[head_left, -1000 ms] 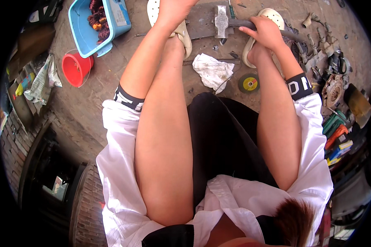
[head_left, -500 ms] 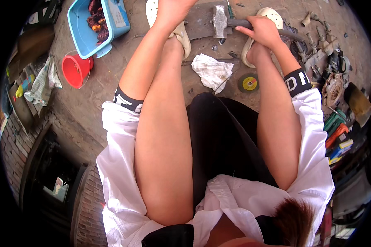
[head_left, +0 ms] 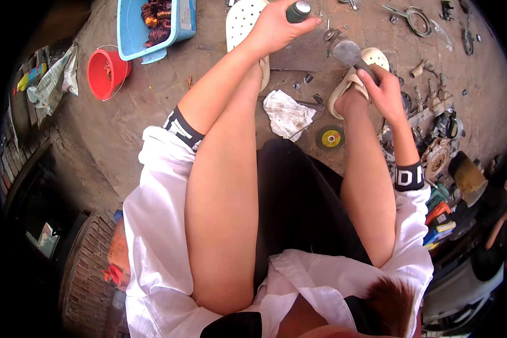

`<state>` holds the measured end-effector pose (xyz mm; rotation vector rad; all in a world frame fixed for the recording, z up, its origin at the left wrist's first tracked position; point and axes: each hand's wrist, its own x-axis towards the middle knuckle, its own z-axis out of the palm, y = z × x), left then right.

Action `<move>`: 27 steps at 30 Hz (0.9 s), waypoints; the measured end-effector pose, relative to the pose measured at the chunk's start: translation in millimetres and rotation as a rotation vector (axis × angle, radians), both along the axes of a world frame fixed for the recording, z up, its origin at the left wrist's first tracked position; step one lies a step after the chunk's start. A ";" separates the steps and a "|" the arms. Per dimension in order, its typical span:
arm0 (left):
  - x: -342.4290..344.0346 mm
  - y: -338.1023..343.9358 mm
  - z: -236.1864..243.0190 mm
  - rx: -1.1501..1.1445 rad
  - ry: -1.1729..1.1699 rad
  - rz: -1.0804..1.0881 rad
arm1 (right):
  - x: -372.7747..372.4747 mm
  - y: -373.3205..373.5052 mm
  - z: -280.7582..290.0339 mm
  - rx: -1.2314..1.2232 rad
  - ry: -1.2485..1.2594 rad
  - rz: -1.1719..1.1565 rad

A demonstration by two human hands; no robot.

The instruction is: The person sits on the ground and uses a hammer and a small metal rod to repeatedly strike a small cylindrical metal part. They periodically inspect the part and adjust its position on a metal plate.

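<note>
My left hand (head_left: 279, 28), at the top centre, is wrapped round an upright dark green handle (head_left: 294, 13) with a silver metal end. The lower part of this tool is hidden. Further right, my right hand (head_left: 386, 93) grips the dark handle of a hammer (head_left: 346, 52), whose head points up and to the left, beside my right shoe (head_left: 346, 90). A dark flat plate (head_left: 298, 55) lies on the ground below my left hand, partly covered by it. A crumpled white cloth (head_left: 287, 114) sits nearer to me.
A yellow-centred cutting disc (head_left: 329, 137) lies between my legs. To the left stand a blue bin (head_left: 132, 39) of copper-coloured coils and a red bucket (head_left: 98, 76). Metal parts, including a round clutch-like piece (head_left: 435, 158), crowd the right side.
The hammer, earlier level over the plate, is now tilted and shifted right with my right hand. My left hand has moved right, and the handle in it shows. The view has shifted.
</note>
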<state>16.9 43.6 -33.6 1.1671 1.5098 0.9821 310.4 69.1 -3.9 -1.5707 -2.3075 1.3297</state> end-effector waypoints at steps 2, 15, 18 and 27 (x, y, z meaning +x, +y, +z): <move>8.6 -0.9 -3.8 0.107 -0.028 -0.024 | 4.3 -0.2 32.2 -0.047 0.256 -0.113; 2.5 -18.7 -3.5 0.173 -0.079 0.090 | -56.1 -6.2 85.2 -0.105 0.313 -0.147; -8.2 -22.0 -4.6 0.099 -0.087 0.089 | -56.2 -6.7 104.9 -0.148 0.444 -0.262; -24.2 1.6 22.3 0.217 0.254 0.156 | -42.8 4.0 124.2 -0.028 0.534 -0.409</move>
